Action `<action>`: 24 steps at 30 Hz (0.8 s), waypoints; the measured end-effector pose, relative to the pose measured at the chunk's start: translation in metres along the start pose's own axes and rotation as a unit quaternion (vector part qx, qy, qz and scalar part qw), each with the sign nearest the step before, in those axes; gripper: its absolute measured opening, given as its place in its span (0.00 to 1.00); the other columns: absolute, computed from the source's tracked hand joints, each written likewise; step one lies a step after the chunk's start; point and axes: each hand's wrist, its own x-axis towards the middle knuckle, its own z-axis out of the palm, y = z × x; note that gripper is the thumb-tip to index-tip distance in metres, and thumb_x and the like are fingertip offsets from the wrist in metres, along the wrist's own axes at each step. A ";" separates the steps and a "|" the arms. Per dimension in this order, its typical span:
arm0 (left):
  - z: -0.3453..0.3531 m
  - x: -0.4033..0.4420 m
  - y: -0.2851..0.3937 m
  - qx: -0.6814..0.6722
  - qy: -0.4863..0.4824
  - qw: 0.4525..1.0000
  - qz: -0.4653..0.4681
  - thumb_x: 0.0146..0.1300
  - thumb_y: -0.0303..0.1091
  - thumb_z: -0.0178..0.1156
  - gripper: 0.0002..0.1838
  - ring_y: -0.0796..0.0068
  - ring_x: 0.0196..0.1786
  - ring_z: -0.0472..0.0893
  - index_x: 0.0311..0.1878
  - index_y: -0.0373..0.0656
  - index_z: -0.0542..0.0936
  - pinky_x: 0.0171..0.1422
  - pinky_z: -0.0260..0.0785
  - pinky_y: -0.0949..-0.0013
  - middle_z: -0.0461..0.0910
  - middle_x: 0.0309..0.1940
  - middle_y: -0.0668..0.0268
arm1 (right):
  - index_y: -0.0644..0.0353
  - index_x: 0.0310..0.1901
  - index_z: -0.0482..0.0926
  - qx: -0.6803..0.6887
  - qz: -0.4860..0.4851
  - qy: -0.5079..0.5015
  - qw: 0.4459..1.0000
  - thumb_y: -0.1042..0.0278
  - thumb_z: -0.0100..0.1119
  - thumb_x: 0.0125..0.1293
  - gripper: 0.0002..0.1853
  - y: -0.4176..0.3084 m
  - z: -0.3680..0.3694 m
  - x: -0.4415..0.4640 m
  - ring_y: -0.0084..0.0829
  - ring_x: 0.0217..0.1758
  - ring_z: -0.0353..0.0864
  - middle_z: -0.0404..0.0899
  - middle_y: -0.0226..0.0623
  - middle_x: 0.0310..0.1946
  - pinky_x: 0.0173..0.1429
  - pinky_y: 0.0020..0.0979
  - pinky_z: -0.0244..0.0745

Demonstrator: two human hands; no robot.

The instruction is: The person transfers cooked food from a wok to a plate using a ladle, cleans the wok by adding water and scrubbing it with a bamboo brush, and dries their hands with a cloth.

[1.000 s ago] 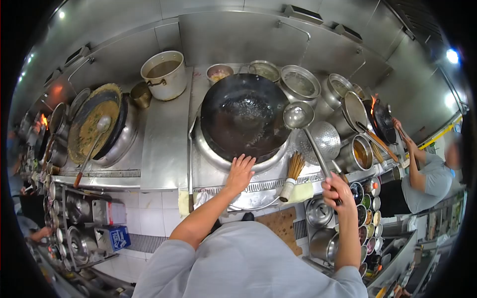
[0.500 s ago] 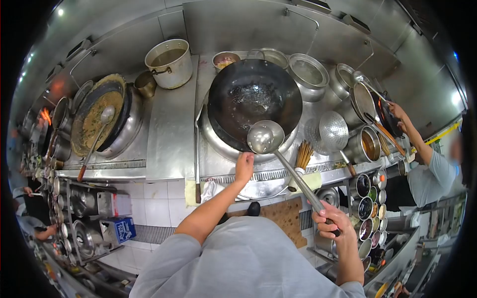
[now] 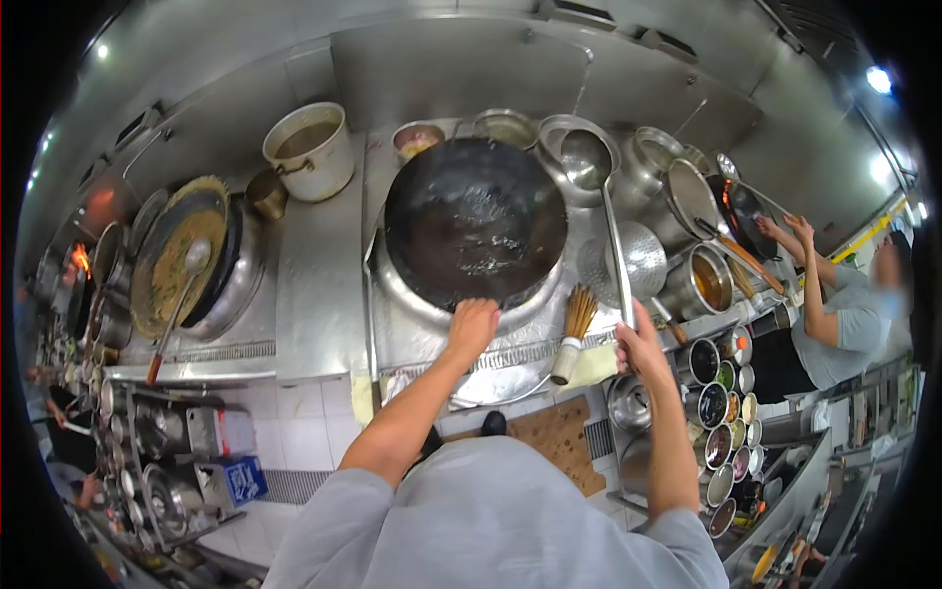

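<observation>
A large dark wok stands on the burner ring in front of me, with a thin wet sheen inside. At its near rim, my left hand is closed on the wok's edge. My right hand grips the handle of a long steel ladle. The ladle's bowl is beyond the wok to the right, over a round metal pot; I cannot tell whether it touches the liquid. A bamboo wok brush lies between my hands, and a perforated skimmer rests right of the ladle handle.
Left stands a tall pot of liquid, then a second wok with brownish food and a ladle. Seasoning containers line the right side. A co-worker stands at a wok farther right, near a flame.
My right hand has carried the ladle from the wok's near rim forward and right, to the pot. My left hand stays at the wok's rim. The co-worker's hands have moved.
</observation>
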 end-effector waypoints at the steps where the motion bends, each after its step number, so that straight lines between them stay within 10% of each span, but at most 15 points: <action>1: -0.003 0.002 0.003 0.006 -0.014 1.000 0.000 0.61 0.32 0.60 0.05 0.58 0.41 0.76 0.35 0.42 0.80 0.50 0.66 0.55 0.76 0.30 0.59 | 0.58 0.65 0.62 0.044 0.002 0.002 0.999 0.66 0.54 0.71 0.23 0.006 -0.002 0.031 0.17 0.12 0.62 0.66 0.26 0.20 0.13 0.23 0.57; 9: -0.029 -0.022 0.028 0.047 -0.017 0.998 -0.026 0.58 0.34 0.65 0.17 0.48 0.59 0.71 0.51 0.44 0.80 0.61 0.64 0.54 0.76 0.50 0.53 | 0.58 0.50 0.66 0.071 -0.009 0.041 0.997 0.67 0.55 0.70 0.12 0.002 -0.027 0.263 0.19 0.14 0.63 0.65 0.26 0.20 0.13 0.27 0.59; 13: -0.055 -0.062 0.007 0.052 -0.038 0.993 -0.097 0.57 0.33 0.65 0.27 0.47 0.71 0.63 0.62 0.46 0.76 0.72 0.59 0.55 0.70 0.65 0.50 | 0.64 0.44 0.67 -0.188 -0.041 0.193 0.962 0.70 0.58 0.66 0.12 0.022 -0.037 0.375 0.24 0.14 0.65 0.69 0.30 0.19 0.13 0.32 0.60; 15: -0.070 -0.088 -0.010 0.055 -0.007 0.983 -0.173 0.57 0.31 0.65 0.19 0.49 0.65 0.70 0.53 0.42 0.81 0.66 0.64 0.54 0.75 0.58 0.51 | 0.62 0.39 0.68 -0.342 0.021 0.057 0.938 0.67 0.56 0.66 0.09 0.017 -0.051 0.420 0.22 0.13 0.65 0.70 0.29 0.18 0.14 0.31 0.58; 17: -0.093 -0.106 -0.026 0.069 -0.007 0.975 -0.211 0.56 0.31 0.65 0.14 0.50 0.61 0.72 0.46 0.40 0.82 0.63 0.66 0.55 0.77 0.53 0.51 | 0.58 0.36 0.68 0.135 0.157 -0.067 0.976 0.66 0.51 0.70 0.07 0.019 -0.070 0.454 0.20 0.13 0.64 0.68 0.26 0.16 0.14 0.27 0.56; 21: -0.120 -0.103 -0.018 0.086 0.023 0.970 -0.228 0.56 0.30 0.65 0.06 0.52 0.50 0.77 0.31 0.37 0.81 0.56 0.70 0.56 0.80 0.42 0.54 | 0.55 0.33 0.67 0.368 0.158 -0.088 0.912 0.66 0.46 0.73 0.09 -0.006 -0.042 0.401 0.17 0.12 0.62 0.66 0.23 0.15 0.15 0.24 0.55; 24: -0.115 -0.078 -0.003 0.056 0.034 0.981 -0.183 0.57 0.30 0.64 0.08 0.53 0.54 0.76 0.39 0.38 0.82 0.59 0.69 0.58 0.79 0.47 0.54 | 0.61 0.34 0.69 0.491 0.096 -0.198 0.843 0.67 0.44 0.74 0.10 -0.019 -0.038 0.349 0.16 0.13 0.62 0.64 0.22 0.17 0.16 0.23 0.57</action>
